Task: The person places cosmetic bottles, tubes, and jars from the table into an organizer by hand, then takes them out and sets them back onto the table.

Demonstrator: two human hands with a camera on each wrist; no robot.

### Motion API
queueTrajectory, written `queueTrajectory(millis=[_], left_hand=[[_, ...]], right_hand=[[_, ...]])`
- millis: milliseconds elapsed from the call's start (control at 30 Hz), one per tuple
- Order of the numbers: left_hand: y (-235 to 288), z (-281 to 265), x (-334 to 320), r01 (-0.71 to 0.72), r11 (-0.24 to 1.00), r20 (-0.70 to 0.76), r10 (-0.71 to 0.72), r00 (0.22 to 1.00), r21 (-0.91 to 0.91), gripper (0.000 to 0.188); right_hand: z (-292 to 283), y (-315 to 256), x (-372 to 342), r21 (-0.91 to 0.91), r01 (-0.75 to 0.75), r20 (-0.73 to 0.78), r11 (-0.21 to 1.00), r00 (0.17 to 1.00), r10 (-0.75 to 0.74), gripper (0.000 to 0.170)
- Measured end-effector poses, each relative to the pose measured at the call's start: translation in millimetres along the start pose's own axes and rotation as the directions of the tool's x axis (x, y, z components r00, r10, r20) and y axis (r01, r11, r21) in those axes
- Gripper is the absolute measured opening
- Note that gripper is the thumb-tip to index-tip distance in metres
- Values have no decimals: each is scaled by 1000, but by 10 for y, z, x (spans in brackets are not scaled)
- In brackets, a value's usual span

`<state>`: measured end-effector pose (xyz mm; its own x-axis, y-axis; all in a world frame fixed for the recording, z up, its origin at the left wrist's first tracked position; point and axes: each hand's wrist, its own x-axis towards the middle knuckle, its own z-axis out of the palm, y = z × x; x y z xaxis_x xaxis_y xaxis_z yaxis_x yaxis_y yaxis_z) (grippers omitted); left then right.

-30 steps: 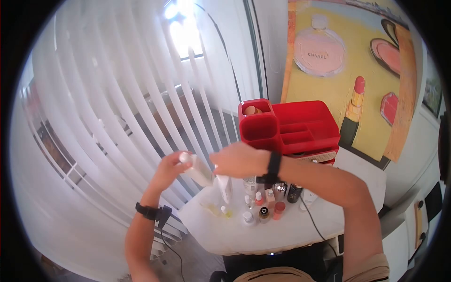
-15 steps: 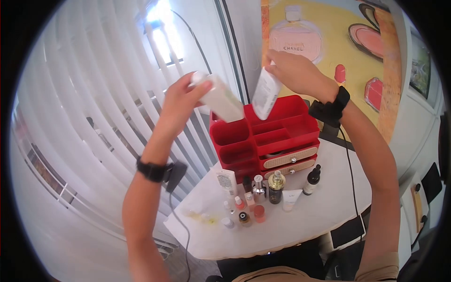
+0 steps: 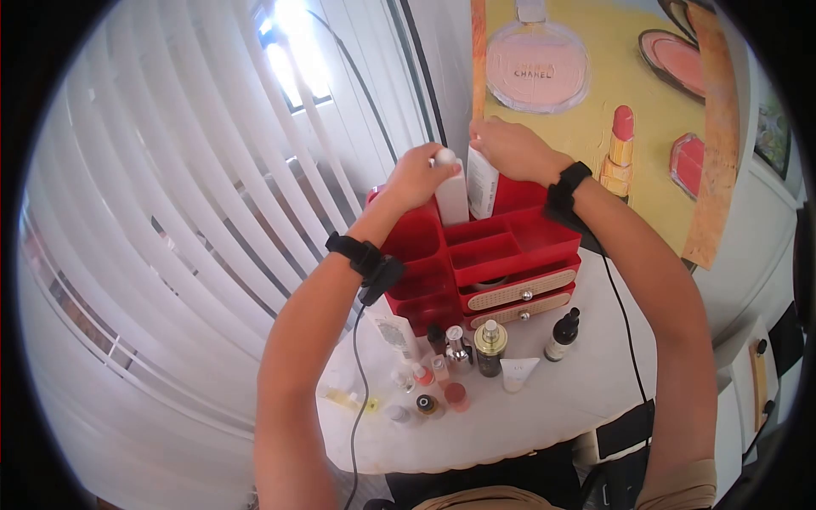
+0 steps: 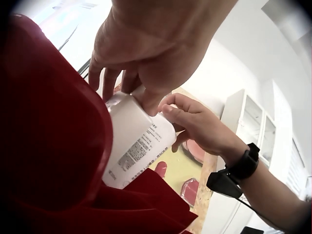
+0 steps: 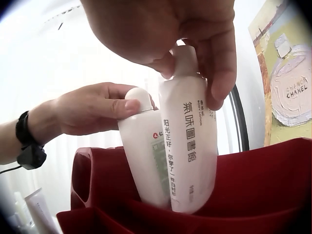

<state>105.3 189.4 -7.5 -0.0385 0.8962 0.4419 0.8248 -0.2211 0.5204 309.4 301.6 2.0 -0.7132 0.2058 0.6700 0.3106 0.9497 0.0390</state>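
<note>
My left hand (image 3: 416, 177) grips a white bottle (image 3: 452, 197) near its rounded cap, over the back of the red organizer (image 3: 510, 270). Beside it, my right hand (image 3: 520, 151) pinches a second white bottle (image 3: 482, 185) by its cap. In the right wrist view the lettered bottle (image 5: 189, 141) overlaps the left-hand bottle (image 5: 142, 156), and both bases dip behind the organizer's red front wall (image 5: 253, 180). The left wrist view shows the two bottles side by side, one partly covering the other. Whether the bases touch the compartment floor is hidden.
Several small bottles, a white tube (image 3: 518, 372) and a dark dropper bottle (image 3: 562, 337) stand on the white table (image 3: 510, 425) before the organizer. Vertical blinds (image 3: 195, 255) hang at the left; a painting (image 3: 586, 127) leans behind. Cables trail from both wrists.
Both bottles have come from in front of and above the organizer to its back section. My left hand moved right, toward the right hand; both bottles now stand more upright.
</note>
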Motion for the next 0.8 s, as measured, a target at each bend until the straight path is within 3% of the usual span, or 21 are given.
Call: queueTrajectory(millis=[100, 233, 300, 367, 400, 467, 500, 533, 567, 600, 633, 667, 700, 767, 800], left_hand=[[-80, -27, -4, -42, 996, -86, 48, 995, 78, 43], [33, -72, -29, 59, 995, -37, -56, 998, 80, 50], [-66, -56, -40, 10, 995, -49, -5, 999, 101, 50], [-48, -83, -181, -113, 985, -260, 144, 955, 133, 44], [-71, -125, -280, -104, 986, -259, 135, 956, 127, 44], [254, -349, -695, -291, 946, -228, 318, 920, 145, 34], [337, -388, -886, -278, 951, -230, 302, 925, 134, 34], [416, -413, -1081, -306, 943, 18, 306, 952, 130, 30], [482, -425, -1260, -337, 934, 259, 298, 919, 120, 27], [569, -398, -1427, -318, 939, 410, 241, 880, 130, 26], [647, -347, -1555, -304, 941, 548, 180, 817, 145, 24], [669, -277, -1634, -302, 942, 538, 180, 823, 146, 24], [653, -178, -1696, -309, 937, 576, 164, 801, 162, 24], [610, -2, -1798, -318, 932, 609, 152, 779, 175, 23], [600, 74, -1815, -310, 921, 678, 72, 732, 238, 23]], right_hand=[[218, 6, 107, -7, -96, 95, 995, 991, 96, 23], [371, -119, 93, -18, -83, 113, 996, 990, 84, 26], [387, -105, 85, -57, -90, 118, 994, 988, 96, 29], [371, -40, 49, 6, -68, -8, 998, 998, 68, 38], [368, -7, -33, 10, -67, 2, 998, 998, 67, 38], [-90, -416, -264, -92, -7, -90, 996, 996, -1, 42], [-254, -618, -366, 4, -38, 42, 999, 998, 38, 41], [-401, -835, -477, 90, -81, 175, 993, 982, 64, 39], [-508, -1065, -583, 176, -195, 425, 965, 899, 104, 35], [-444, -1130, -718, 295, -73, 485, 953, 870, -84, 31], [-532, -1319, -791, 293, -184, 684, 938, 726, -71, 31], [-470, -1373, -950, 333, -66, 658, 941, 731, -181, 33], [-414, -1420, -1019, 331, -60, 660, 942, 728, -186, 33], [-368, -1557, -1091, 306, -195, 808, 932, 570, -146, 36], [-293, -1602, -1155, 296, -193, 809, 936, 571, -138, 36]])
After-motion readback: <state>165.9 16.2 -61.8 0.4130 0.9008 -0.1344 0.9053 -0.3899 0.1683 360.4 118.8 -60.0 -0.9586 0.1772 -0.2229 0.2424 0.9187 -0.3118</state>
